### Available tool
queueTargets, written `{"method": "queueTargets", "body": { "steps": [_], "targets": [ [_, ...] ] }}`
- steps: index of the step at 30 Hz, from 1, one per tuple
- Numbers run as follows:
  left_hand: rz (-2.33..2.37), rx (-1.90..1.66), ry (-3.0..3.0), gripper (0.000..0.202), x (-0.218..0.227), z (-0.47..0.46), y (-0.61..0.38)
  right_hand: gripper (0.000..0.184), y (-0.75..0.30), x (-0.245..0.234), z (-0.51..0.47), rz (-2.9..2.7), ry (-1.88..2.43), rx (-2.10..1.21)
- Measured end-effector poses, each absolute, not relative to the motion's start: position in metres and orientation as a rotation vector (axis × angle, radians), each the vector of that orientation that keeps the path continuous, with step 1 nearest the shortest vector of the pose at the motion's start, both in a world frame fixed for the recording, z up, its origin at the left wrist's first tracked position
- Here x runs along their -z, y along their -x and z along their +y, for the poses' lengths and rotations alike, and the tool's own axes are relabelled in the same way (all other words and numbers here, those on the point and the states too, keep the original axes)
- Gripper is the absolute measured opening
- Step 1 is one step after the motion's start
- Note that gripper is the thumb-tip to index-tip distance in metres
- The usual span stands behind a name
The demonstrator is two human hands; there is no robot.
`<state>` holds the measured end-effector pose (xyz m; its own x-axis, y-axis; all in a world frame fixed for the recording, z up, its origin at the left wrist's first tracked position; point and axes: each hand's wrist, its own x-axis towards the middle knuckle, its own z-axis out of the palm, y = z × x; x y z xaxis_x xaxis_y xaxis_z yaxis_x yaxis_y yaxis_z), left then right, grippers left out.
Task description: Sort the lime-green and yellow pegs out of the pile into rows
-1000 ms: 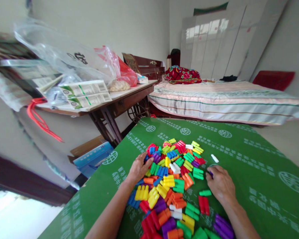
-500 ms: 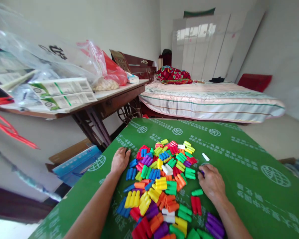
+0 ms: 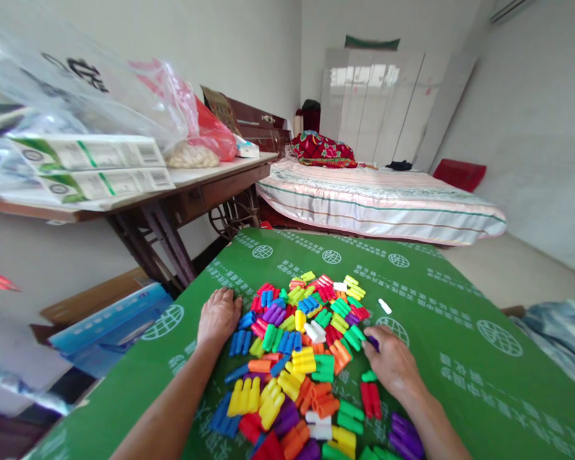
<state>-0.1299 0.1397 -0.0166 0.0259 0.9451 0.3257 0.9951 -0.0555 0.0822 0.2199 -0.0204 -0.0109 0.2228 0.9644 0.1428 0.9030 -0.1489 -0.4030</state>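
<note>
Small plastic toy pieces (image 3: 303, 359), each like joined finger-shaped tubes, lie in a loose multicoloured pile on the green tabletop (image 3: 455, 313). My left hand (image 3: 219, 314) rests palm down on the tabletop at the pile's left edge, fingers loosely out, beside the blue pieces (image 3: 240, 342). At the right edge, my right hand (image 3: 389, 359) pinches a purple toy piece (image 3: 372, 343), mostly hidden by the fingers. Close to its fingertips lies a green piece (image 3: 354, 337); whether they touch, I cannot tell. A red piece (image 3: 370, 400) sits below that hand, and a single white piece (image 3: 384, 306) lies beyond it.
On the left stands a sewing-machine table (image 3: 186, 191) with white-green boxes (image 3: 100, 169) and plastic bags (image 3: 172, 115) on it. A blue box (image 3: 110, 326) is on the floor under it. Beyond the green tabletop is a bed (image 3: 378, 198); folded cloth (image 3: 560, 338) lies at right.
The view has swung slightly right. My right hand has moved a little left and nearer to me with the purple piece, closer to the green one. My left hand stays on the tabletop.
</note>
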Motion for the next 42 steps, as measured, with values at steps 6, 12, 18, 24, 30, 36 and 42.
{"method": "queueTargets", "body": {
  "steps": [6,12,18,24,30,36,42],
  "targets": [
    [-2.053,0.429,2.108,0.046,0.015,0.137,0.127,0.028,-0.227,-0.022,0.011,-1.677,2.231,-0.150],
    [-2.084,0.425,2.077,0.047,0.013,0.133,0.124,0.036,-0.237,-0.043,0.089,-1.687,2.329,-0.210],
    [-2.077,0.445,2.053,0.043,0.013,0.131,0.124,0.018,-0.239,-0.026,0.135,-1.712,2.330,-0.380],
    [-2.091,0.430,2.067,0.042,0.011,0.129,0.121,0.006,-0.253,-0.012,0.146,-1.603,2.233,-0.601],
    [-2.102,0.427,2.054,0.042,0.011,0.128,0.120,0.007,-0.261,-0.002,0.130,-1.373,1.961,-0.855],
    [-2.114,0.419,2.057,0.044,0.011,0.129,0.120,0.018,-0.257,-0.005,0.110,-1.203,1.656,-1.031],
    [-2.112,0.413,2.050,0.042,0.010,0.128,0.119,0.028,-0.249,-0.019,0.095,-1.106,1.449,-1.083]
  ]
}}
